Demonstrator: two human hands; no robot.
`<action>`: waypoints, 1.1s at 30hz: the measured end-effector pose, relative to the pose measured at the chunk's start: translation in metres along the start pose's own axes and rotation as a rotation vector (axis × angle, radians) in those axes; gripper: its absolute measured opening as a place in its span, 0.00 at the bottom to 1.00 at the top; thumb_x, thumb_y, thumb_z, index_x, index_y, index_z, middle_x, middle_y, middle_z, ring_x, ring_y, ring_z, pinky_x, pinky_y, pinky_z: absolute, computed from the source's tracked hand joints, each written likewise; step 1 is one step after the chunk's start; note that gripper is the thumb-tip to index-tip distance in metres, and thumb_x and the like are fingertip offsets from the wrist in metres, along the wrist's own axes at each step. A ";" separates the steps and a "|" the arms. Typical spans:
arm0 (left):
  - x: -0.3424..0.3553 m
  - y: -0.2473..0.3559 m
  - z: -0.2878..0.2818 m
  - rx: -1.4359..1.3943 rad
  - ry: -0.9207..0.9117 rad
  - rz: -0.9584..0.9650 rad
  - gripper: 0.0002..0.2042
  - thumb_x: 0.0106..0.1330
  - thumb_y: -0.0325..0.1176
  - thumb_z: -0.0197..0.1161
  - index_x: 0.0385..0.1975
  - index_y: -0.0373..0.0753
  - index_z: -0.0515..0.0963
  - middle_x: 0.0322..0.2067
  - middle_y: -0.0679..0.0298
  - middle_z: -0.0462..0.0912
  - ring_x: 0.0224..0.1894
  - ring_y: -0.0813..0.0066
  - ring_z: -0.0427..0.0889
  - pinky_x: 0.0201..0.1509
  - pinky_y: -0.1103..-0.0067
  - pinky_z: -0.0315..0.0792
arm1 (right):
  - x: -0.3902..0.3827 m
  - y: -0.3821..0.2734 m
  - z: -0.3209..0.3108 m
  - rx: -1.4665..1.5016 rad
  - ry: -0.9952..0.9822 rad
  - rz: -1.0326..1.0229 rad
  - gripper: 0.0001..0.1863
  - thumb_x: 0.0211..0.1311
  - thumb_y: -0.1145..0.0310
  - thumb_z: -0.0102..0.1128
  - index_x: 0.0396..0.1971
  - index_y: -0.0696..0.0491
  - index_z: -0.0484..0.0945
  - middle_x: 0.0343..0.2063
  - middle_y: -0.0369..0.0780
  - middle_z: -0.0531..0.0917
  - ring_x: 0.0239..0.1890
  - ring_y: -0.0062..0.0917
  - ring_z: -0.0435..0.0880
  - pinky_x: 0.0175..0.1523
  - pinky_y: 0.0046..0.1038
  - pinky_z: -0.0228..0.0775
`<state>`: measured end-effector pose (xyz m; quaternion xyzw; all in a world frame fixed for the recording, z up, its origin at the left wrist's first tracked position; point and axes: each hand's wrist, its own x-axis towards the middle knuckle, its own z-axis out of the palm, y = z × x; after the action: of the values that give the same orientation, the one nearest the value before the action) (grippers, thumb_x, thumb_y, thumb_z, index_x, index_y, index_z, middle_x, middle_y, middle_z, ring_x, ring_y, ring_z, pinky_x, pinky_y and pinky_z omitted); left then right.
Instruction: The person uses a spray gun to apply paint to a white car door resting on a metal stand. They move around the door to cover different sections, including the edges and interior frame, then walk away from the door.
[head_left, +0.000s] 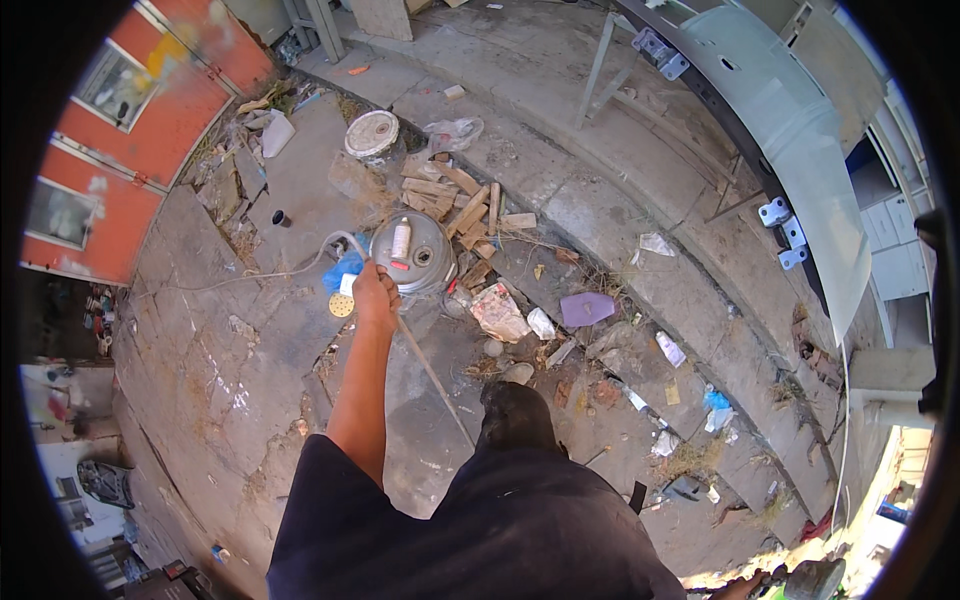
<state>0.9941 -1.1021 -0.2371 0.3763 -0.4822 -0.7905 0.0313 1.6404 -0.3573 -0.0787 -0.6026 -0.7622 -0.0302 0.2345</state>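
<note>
My left arm stretches forward, and my left hand (375,290) is closed around a thin pale hose (425,365). The hose curves away beyond the hand and also runs back toward my dark clothing. Just past the hand stands a round metal drum (432,243), with a white bottle (401,240) and a small red piece (400,265) on its lid. Beside the hand lie a crumpled blue bag (341,272) and a yellow perforated sanding disc (341,304). At the lower right edge, my right hand (742,588) is curled next to a dark grey and green tool (815,578), partly cut off.
Split wood (465,205) is piled behind the drum, near a white-lidded bucket (372,134). A purple piece (587,309) and scraps litter the cracked paving. A pale vehicle panel (770,90) rests on a metal stand (603,65) at the right. Orange doors (110,160) stand at the left.
</note>
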 end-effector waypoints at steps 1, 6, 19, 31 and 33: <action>-0.051 -0.013 -0.005 0.059 0.027 -0.031 0.13 0.81 0.47 0.56 0.35 0.48 0.72 0.15 0.78 0.59 0.13 0.83 0.54 0.17 0.77 0.47 | 0.010 -0.006 0.017 -0.309 0.074 -0.281 0.16 0.73 0.64 0.59 0.54 0.46 0.92 0.60 0.44 0.89 0.66 0.43 0.84 0.68 0.48 0.78; -0.214 -0.156 -0.068 0.270 0.010 -0.036 0.22 0.84 0.53 0.56 0.30 0.44 0.73 0.17 0.73 0.66 0.14 0.82 0.61 0.19 0.75 0.53 | 0.103 -0.008 0.142 -0.039 0.137 -0.564 0.17 0.74 0.64 0.57 0.54 0.46 0.92 0.58 0.39 0.91 0.57 0.38 0.90 0.57 0.38 0.83; -0.551 -0.319 -0.260 0.245 0.549 -0.051 0.27 0.84 0.57 0.54 0.27 0.41 0.73 0.16 0.72 0.66 0.15 0.80 0.63 0.18 0.74 0.56 | 0.196 -0.025 0.264 0.910 -0.331 -0.710 0.26 0.79 0.62 0.59 0.73 0.51 0.81 0.60 0.38 0.87 0.44 0.22 0.79 0.46 0.27 0.68; -0.781 -0.460 -0.329 0.260 0.737 0.160 0.27 0.87 0.52 0.54 0.25 0.38 0.74 0.17 0.70 0.69 0.21 0.79 0.68 0.27 0.73 0.62 | 0.138 -0.087 0.233 1.459 -1.206 -0.294 0.28 0.89 0.57 0.40 0.77 0.52 0.76 0.37 0.31 0.77 0.33 0.15 0.71 0.32 0.21 0.60; -0.828 -0.467 -0.337 0.105 0.752 0.108 0.27 0.87 0.52 0.54 0.25 0.39 0.73 0.16 0.72 0.67 0.20 0.81 0.66 0.25 0.75 0.59 | 0.131 -0.082 0.216 1.374 -1.096 -0.464 0.20 0.86 0.59 0.56 0.66 0.51 0.85 0.29 0.28 0.73 0.27 0.12 0.68 0.29 0.19 0.55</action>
<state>1.9426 -0.7606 -0.2213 0.6151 -0.4961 -0.5686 0.2283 1.4730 -0.1899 -0.1999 -0.0914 -0.7195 0.6751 0.1346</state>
